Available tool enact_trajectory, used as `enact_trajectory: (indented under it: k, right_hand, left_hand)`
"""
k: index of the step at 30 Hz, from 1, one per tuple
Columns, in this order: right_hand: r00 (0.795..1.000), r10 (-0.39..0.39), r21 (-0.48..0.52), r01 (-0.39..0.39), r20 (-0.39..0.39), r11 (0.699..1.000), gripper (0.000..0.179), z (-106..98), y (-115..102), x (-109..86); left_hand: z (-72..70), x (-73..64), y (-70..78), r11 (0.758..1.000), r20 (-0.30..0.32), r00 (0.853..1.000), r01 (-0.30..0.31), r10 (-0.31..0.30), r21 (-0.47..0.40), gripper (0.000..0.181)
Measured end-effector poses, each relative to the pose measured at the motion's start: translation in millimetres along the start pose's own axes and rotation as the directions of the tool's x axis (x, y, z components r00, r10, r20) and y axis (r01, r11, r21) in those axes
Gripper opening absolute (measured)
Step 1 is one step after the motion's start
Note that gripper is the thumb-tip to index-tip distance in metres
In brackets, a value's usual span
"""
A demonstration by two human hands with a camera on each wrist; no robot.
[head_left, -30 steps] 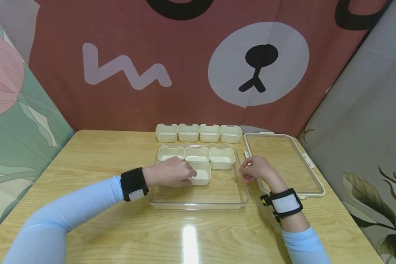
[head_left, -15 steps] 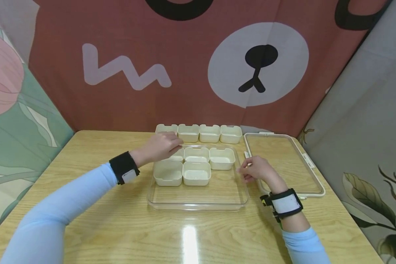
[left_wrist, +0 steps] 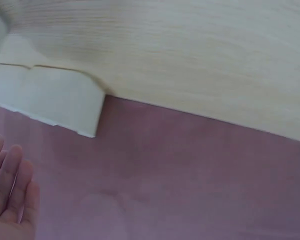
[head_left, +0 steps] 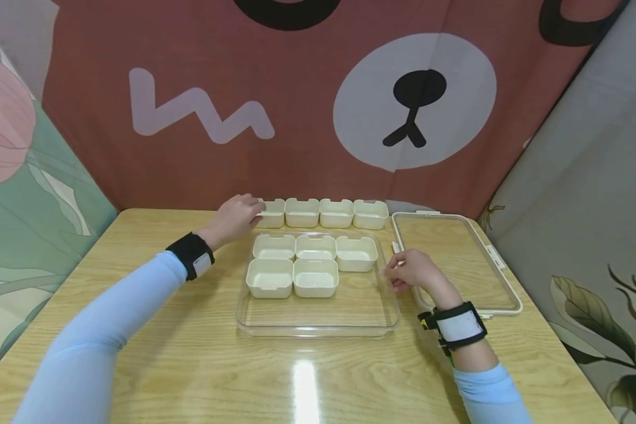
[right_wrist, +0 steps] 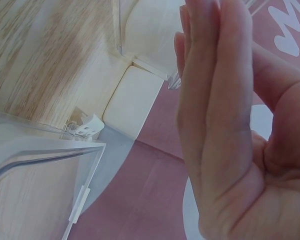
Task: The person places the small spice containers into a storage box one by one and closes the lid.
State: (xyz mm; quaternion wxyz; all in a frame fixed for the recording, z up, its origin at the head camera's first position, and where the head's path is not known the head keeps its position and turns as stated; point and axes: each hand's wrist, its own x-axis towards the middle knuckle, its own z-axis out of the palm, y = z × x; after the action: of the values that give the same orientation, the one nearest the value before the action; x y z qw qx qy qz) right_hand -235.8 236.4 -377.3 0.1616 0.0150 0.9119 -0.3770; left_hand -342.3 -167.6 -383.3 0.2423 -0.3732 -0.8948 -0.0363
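Note:
My left hand (head_left: 235,218) is at the left end of the back row of cream plastic bins, fingertips overlapping the leftmost bin (head_left: 272,214). In the left wrist view its fingers (left_wrist: 10,180) are loosely extended, below a pale bin (left_wrist: 65,97). A clear plastic tray (head_left: 318,330) holds several cream bins: three in its far row, including one at the right (head_left: 357,256), and two in the near row, one at the left (head_left: 269,280). My right hand (head_left: 413,272) rests by the tray's right rim, fingertips right at it; the right wrist view shows these fingers (right_wrist: 222,100) nearly straight.
A clear lid (head_left: 458,265) with a white frame and side clips lies right of the tray. The rest of the back row (head_left: 336,215) stands against the brown bear curtain (head_left: 201,165). Bare wood table (head_left: 217,365) extends in front.
My left hand has left the near-row bins in the tray and moved back and left to the back row's left end. Both near-row bins now show fully. My right hand has stayed put.

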Motion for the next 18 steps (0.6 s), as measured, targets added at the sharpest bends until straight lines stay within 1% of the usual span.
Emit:
enact_trajectory:
  k: [2,7,13,18]
  right_hand:
    - [1.000,-0.001,0.004,0.001,-0.002,1.000,0.019,0.1,0.7,0.5]
    - [1.000,0.001,0.006,0.000,-0.001,1.000,0.019,0.5,2.1,2.0]
    - [1.000,-0.007,0.008,0.007,-0.005,1.000,0.018,0.1,2.8,1.4]
    - [1.000,-0.018,0.002,0.018,-0.004,1.000,0.018,0.4,3.0,1.3]
  left_hand:
    - [2.3,-1.6,-4.6,1.000,0.016,1.000,0.015,-0.015,-0.002,0.019]
    - [8.4,-3.7,-14.0,1.000,0.025,0.999,0.030,-0.030,-0.009,0.022]
    - [17.9,-0.4,-24.8,0.998,0.079,0.995,0.056,-0.056,0.001,0.024]
    - [22.7,1.1,-28.2,0.997,0.144,0.986,0.081,-0.078,-0.017,0.023]
